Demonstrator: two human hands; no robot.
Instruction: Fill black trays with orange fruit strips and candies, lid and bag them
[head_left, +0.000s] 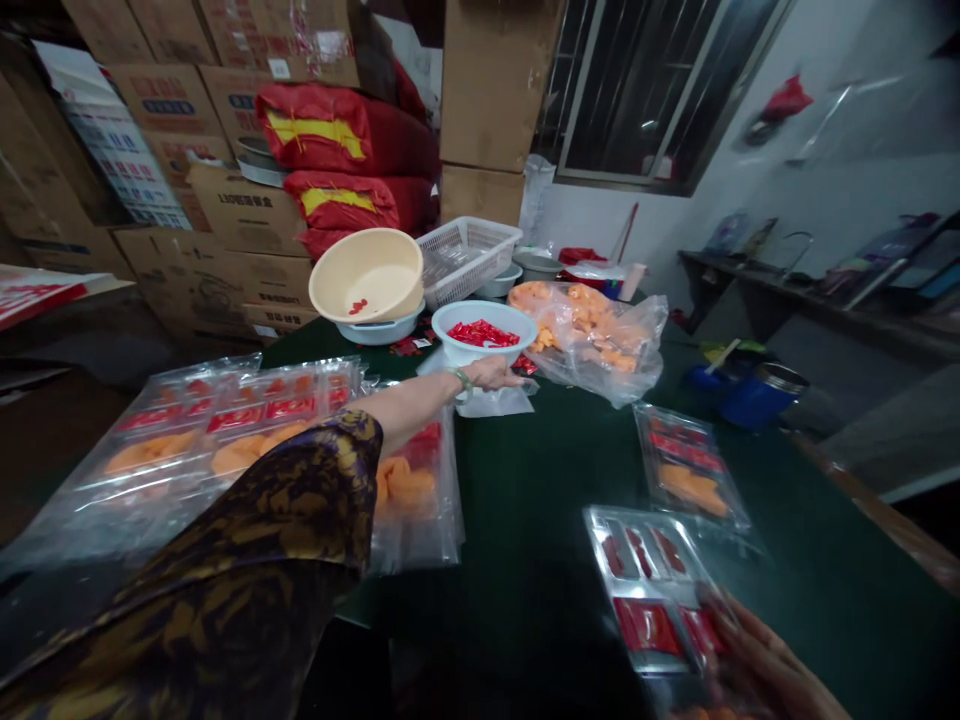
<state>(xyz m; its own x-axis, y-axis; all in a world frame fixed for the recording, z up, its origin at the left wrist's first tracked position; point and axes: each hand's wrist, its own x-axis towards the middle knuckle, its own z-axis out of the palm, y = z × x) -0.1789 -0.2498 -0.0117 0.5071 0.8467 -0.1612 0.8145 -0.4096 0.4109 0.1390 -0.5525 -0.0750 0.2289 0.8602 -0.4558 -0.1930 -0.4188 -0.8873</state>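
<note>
My left arm reaches across the green table, and my left hand (491, 375) is closed near a white plastic sheet (495, 403). Something small and clear shows at its fingertips, too unclear to name. Just behind it is a light blue bowl (484, 330) of small red packets. At the lower right my right hand (772, 655) grips the edge of a compartmented plastic tray (649, 575). That tray holds dark red pieces, red packets and, at its bottom edge, something orange. The tray is tilted and partly blurred.
Filled clear packs (247, 425) lie in a row at left, and one pack (690, 465) lies at right. A clear bag of orange pieces (592, 330), a cream basin (367, 275) and a white basket (472, 255) stand behind. A blue cup (761, 395) stands near the right edge.
</note>
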